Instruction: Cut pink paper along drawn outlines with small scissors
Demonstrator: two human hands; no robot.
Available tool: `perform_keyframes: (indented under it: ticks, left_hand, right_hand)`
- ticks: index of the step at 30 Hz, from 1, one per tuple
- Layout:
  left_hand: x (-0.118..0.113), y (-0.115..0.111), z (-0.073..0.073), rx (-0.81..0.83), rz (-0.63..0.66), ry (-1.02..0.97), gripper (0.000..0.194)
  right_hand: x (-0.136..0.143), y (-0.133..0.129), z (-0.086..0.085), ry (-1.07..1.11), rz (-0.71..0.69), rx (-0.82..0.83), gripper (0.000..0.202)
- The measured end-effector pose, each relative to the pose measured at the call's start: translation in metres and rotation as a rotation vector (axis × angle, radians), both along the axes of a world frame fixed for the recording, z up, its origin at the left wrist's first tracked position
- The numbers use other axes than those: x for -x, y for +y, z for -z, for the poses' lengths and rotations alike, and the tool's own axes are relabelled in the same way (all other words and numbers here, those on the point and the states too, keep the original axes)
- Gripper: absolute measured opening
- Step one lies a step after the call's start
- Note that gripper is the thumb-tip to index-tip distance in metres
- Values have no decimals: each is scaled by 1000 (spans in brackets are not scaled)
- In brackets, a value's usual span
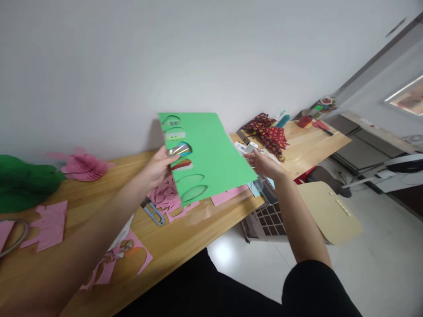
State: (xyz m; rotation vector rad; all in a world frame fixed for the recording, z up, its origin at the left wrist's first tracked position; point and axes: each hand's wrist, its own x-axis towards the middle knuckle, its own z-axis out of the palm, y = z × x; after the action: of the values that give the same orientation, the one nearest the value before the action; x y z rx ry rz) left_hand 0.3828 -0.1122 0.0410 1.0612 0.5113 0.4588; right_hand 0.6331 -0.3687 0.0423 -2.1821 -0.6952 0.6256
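A green sheet of paper [216,154] is held up above the table, tilted, in front of me. Several leaf-shaped outlines or cut-outs run down its left side; other colours show in some, and I cannot tell whether they are openings. My left hand [158,167] is closed on that left edge, thumb on top, beside a shiny blue and gold patch [181,149]. At the opposite edge my right hand [264,164] grips the sheet, its fingertips partly hidden. Below the sheet lie crumpled pink paper pieces [164,193] and a blue-handled cutting tool [154,213].
Pink paper scraps [51,222] and a pink honeycomb paper shape [86,166] lie on the wooden table [194,226], near a large green object [26,182]. Patterned dark red cloth [267,134] is at the right. A crate [269,222] and a beige stool [327,213] stand below.
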Motion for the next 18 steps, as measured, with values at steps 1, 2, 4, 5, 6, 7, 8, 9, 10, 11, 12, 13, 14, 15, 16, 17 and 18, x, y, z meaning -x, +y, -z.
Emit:
perform_keyframes:
  ticks: [1, 2, 4, 5, 6, 7, 8, 9, 10, 11, 12, 13, 14, 15, 16, 17, 18]
  left_hand:
    - [19, 5, -5, -11, -1, 6, 36]
    - [38, 10, -10, -23, -2, 22, 39]
    - [75, 16, -20, -96, -38, 102, 45]
    - [91, 17, -24, -125, -77, 157, 49]
    - [104, 17, -28, -138, -125, 211, 54]
    - [114, 16, -31, -139, -162, 266, 58]
    - [121, 15, -34, -126, -187, 316, 63]
    - [125, 13, -36, -108, -209, 358, 68]
    - [127, 12, -37, -92, -224, 392, 72]
    - [127, 11, -38, -81, -235, 414, 75]
    - [126, 11, -38, -75, -245, 427, 77]
    - [125, 12, -37, -75, -255, 433, 78]
    - [124, 13, -36, -77, -262, 433, 78]
    - [124, 14, -34, -80, -265, 429, 78]
    - [123, 16, -32, -85, -269, 421, 78]
    - [124, 17, -30, -90, -274, 411, 78]
    - [124, 18, -29, -94, -280, 402, 78]
  right_hand:
    - [1, -7, 1, -34, 22, 51, 49]
    - [2, -15, 3, -83, 57, 114, 44]
    - [2, -35, 11, -197, 147, 241, 34]
    - [2, -46, 16, -242, 187, 292, 36]
    - [1, -55, 21, -273, 212, 328, 41]
    - [0, -64, 27, -291, 224, 352, 47]
    - [-2, -70, 32, -303, 227, 366, 53]
    - [-3, -76, 38, -312, 226, 373, 58]
    - [-6, -79, 43, -321, 226, 372, 61]
    - [-8, -81, 47, -330, 230, 367, 63]
    - [-10, -82, 51, -341, 239, 358, 65]
    - [-13, -83, 54, -352, 255, 347, 66]
    - [-15, -84, 57, -362, 275, 334, 68]
    - [-17, -85, 60, -368, 300, 321, 68]
    - [-18, -86, 63, -370, 330, 306, 68]
    - [-19, -89, 65, -370, 364, 290, 68]
    - [-21, -92, 67, -368, 401, 273, 66]
